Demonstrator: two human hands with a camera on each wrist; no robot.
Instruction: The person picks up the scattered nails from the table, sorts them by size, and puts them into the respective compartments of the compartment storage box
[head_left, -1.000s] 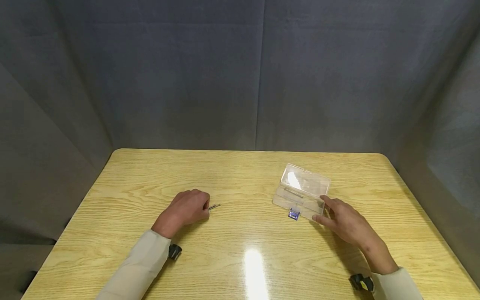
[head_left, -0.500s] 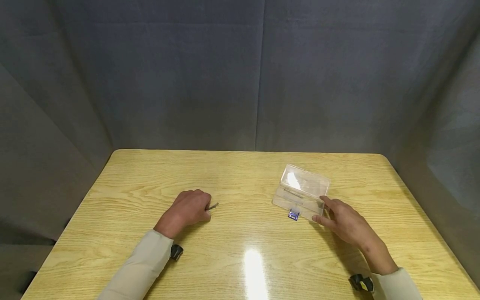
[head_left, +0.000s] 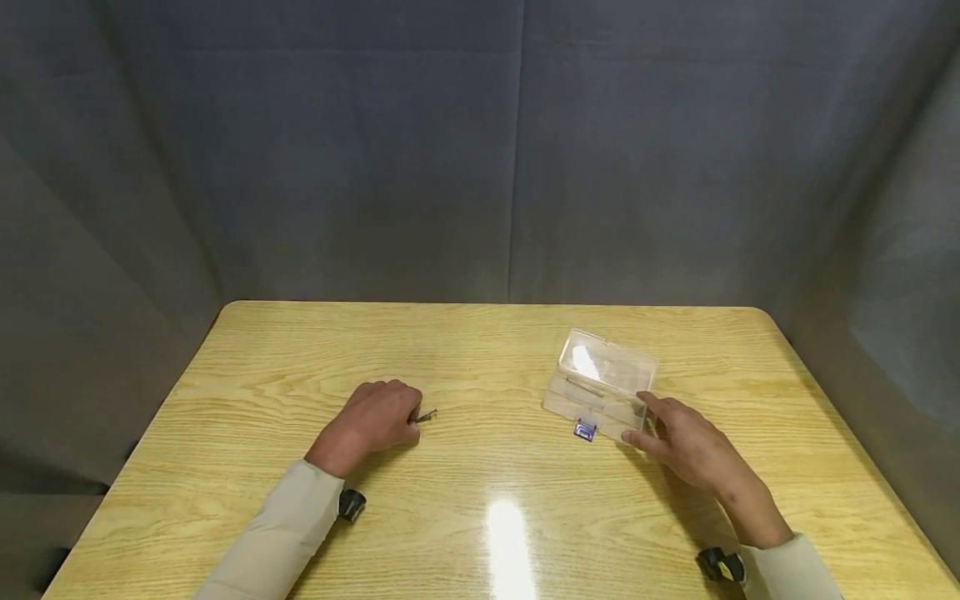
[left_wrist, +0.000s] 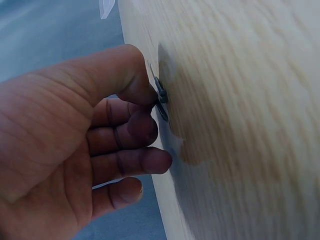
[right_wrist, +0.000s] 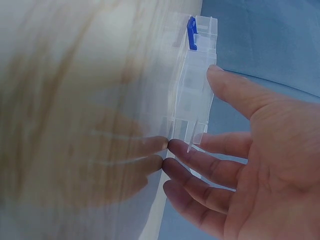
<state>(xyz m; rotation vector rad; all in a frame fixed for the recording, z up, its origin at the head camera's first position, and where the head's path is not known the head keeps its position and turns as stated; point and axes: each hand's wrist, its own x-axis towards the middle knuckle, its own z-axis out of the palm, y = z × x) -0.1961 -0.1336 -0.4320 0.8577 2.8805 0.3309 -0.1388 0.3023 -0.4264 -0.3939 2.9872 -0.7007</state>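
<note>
Between thumb and forefinger my left hand point(head_left: 375, 414) pinches thin, dark metal nails or screws point(head_left: 427, 416), just over the tabletop. Their small heads point(left_wrist: 163, 96) show in the left wrist view; fingertips cover the rest, and the number is unclear. To the right lies a clear plastic box point(head_left: 558, 405), its lid point(head_left: 607, 362) tipped back. A blue latch point(head_left: 585, 429) sticks out at its front, and a long thin metal piece point(head_left: 584, 387) lies inside. My right hand point(head_left: 693, 442) holds the box's right end, thumb point(right_wrist: 220, 80) at the front and forefinger farther back.
Both hands work over a wood-grain table point(head_left: 480, 350) with rounded far corners. Dark grey curtains point(head_left: 375, 150) hang behind it and at both sides. A bright light reflection point(head_left: 510, 542) lies on the near middle of the tabletop.
The metal pieces have shifted slightly within the left hand's pinch, and less of them shows past the fingertips. The right hand and the box stay in place; the head view has tilted slightly.
</note>
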